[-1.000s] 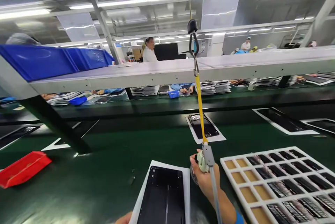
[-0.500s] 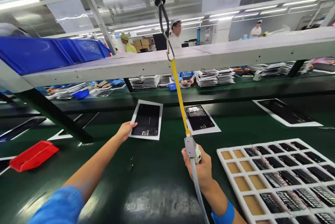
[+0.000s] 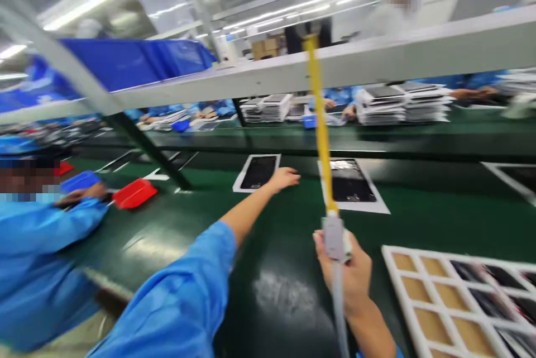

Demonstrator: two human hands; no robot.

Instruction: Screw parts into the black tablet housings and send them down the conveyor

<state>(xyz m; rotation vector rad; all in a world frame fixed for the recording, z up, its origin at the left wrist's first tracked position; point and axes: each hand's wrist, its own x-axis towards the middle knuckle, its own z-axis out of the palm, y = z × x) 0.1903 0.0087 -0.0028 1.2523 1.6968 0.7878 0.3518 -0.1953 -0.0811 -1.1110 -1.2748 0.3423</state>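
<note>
My left hand (image 3: 285,177) reaches over the green bench with its fingers stretched out to the right and nothing in them. Just left of it lies a black tablet-like panel (image 3: 259,172) on a white sheet, partly covered by my wrist. My right hand (image 3: 349,268) is closed around a grey block-shaped device (image 3: 334,238), which hangs from a yellow strap (image 3: 320,123) and has a grey cable running down. Behind the device, another black panel (image 3: 352,182) with a shiny silver patch rests on its white sheet.
At the lower right sits a white divided tray (image 3: 389,274) with dark parts in some compartments. A red bin (image 3: 134,193) stands on the left, beside a co-worker in a blue sleeve (image 3: 46,235). A white shelf (image 3: 259,81) crosses overhead, carrying blue bins (image 3: 138,62).
My left hand has let go of the panel on its white sheet, now lying farther back, and moved right of it. The view has swung left; my right hand still grips the device.
</note>
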